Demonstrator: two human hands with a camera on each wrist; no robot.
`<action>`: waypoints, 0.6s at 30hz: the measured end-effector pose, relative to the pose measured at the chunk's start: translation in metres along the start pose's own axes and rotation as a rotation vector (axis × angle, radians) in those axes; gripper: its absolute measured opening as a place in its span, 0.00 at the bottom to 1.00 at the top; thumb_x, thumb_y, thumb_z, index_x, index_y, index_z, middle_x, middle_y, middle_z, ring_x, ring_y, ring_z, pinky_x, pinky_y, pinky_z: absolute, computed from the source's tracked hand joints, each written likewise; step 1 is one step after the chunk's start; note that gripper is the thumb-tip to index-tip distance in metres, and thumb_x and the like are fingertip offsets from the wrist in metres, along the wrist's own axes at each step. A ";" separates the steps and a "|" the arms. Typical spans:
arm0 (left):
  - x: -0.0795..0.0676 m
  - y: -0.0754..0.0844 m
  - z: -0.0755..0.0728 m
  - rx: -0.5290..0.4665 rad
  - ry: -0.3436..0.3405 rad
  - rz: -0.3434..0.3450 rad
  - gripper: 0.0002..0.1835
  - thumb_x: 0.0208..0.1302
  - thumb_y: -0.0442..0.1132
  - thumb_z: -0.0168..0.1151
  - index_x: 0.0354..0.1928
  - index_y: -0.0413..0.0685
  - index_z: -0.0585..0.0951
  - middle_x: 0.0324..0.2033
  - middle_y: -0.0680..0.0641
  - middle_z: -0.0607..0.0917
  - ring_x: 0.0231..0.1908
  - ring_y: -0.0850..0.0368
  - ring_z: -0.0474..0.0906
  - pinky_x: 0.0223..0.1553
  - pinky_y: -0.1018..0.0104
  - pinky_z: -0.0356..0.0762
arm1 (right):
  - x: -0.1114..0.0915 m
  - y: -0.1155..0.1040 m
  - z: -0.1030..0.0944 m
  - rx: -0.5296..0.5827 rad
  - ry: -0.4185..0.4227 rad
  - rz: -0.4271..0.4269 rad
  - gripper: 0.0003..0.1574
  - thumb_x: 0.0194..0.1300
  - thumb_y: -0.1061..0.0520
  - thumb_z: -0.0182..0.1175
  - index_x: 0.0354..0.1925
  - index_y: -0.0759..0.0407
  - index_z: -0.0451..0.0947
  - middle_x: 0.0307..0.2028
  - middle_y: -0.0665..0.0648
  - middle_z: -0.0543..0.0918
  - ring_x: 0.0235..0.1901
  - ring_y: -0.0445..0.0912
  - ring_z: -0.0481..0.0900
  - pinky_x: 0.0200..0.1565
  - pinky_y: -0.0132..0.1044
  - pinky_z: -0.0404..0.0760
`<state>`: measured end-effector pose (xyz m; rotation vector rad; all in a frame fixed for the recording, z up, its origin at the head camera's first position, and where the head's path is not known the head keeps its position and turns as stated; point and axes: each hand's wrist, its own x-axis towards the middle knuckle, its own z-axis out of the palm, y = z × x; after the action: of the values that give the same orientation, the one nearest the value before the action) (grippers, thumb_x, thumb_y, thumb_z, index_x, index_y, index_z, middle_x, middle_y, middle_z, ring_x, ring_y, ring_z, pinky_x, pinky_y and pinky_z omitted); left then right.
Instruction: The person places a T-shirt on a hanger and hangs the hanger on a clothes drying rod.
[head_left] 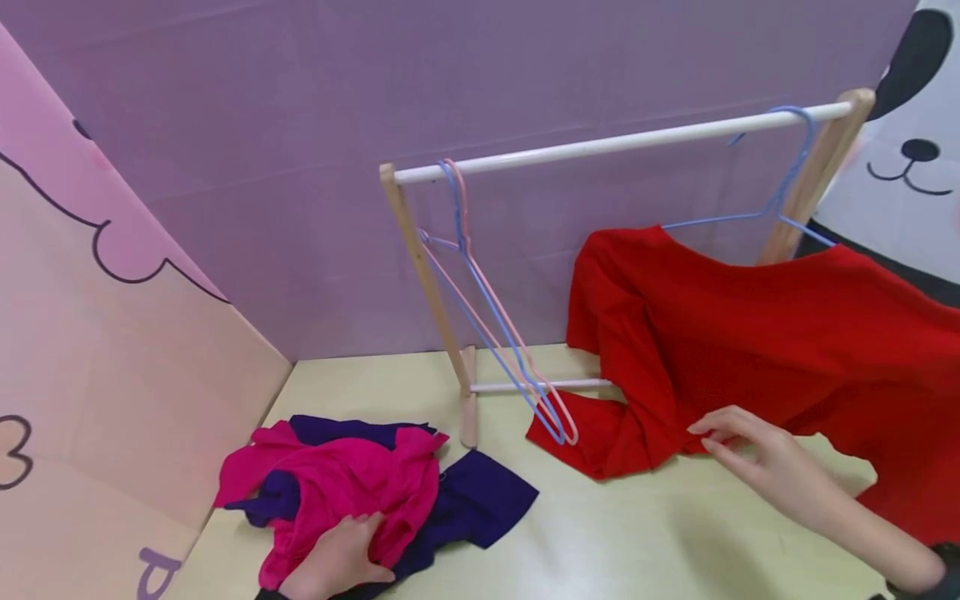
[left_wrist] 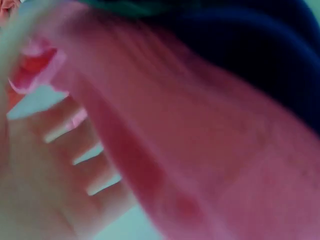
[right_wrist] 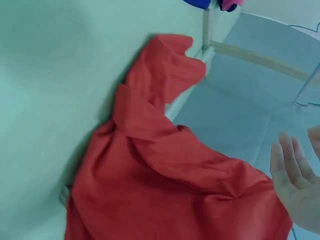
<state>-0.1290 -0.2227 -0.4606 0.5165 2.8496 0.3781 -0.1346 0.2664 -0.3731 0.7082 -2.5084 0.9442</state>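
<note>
My left hand [head_left: 341,557] rests at the near edge of a crumpled pink garment [head_left: 360,475]. In the left wrist view its fingers [left_wrist: 82,155] are spread, their tips hidden behind the pink cloth. A dark blue garment [head_left: 480,500] lies under and around the pink one. My right hand [head_left: 772,467] is held in the air in front of a red shirt [head_left: 765,333], loosely bent and holding nothing. The red shirt hangs on a blue hanger [head_left: 783,196] at the rack's right end, one sleeve drooping onto the table.
A small clothes rack with a white rail [head_left: 622,148] and wooden posts [head_left: 423,258] stands on the pale table [head_left: 600,533]. At its left end hang a bare blue hanger [head_left: 456,200] and a pink hanger [head_left: 525,358]. Printed panels [head_left: 112,333] border the table.
</note>
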 end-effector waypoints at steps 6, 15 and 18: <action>0.002 -0.002 0.000 0.041 0.129 0.021 0.10 0.40 0.31 0.65 0.28 0.42 0.76 0.21 0.50 0.77 0.26 0.50 0.76 0.22 0.59 0.69 | -0.008 0.004 0.006 0.045 -0.124 -0.002 0.21 0.49 0.72 0.60 0.37 0.49 0.75 0.30 0.39 0.75 0.28 0.33 0.72 0.28 0.24 0.73; 0.009 -0.005 -0.022 -0.031 0.223 0.060 0.12 0.47 0.25 0.61 0.37 0.32 0.76 0.31 0.42 0.80 0.35 0.46 0.77 0.35 0.55 0.74 | -0.016 0.009 0.011 0.056 -0.157 -0.048 0.19 0.50 0.70 0.61 0.35 0.47 0.76 0.31 0.38 0.76 0.28 0.32 0.71 0.28 0.24 0.70; 0.012 0.001 -0.037 -0.054 0.292 0.063 0.14 0.48 0.24 0.61 0.40 0.30 0.76 0.33 0.40 0.80 0.37 0.45 0.77 0.39 0.54 0.73 | -0.018 0.010 0.012 0.060 -0.153 -0.058 0.20 0.50 0.71 0.61 0.35 0.47 0.76 0.31 0.38 0.76 0.28 0.32 0.71 0.28 0.22 0.70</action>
<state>-0.1488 -0.2249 -0.4271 0.5845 3.0955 0.5840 -0.1283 0.2709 -0.3953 0.8988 -2.5840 0.9823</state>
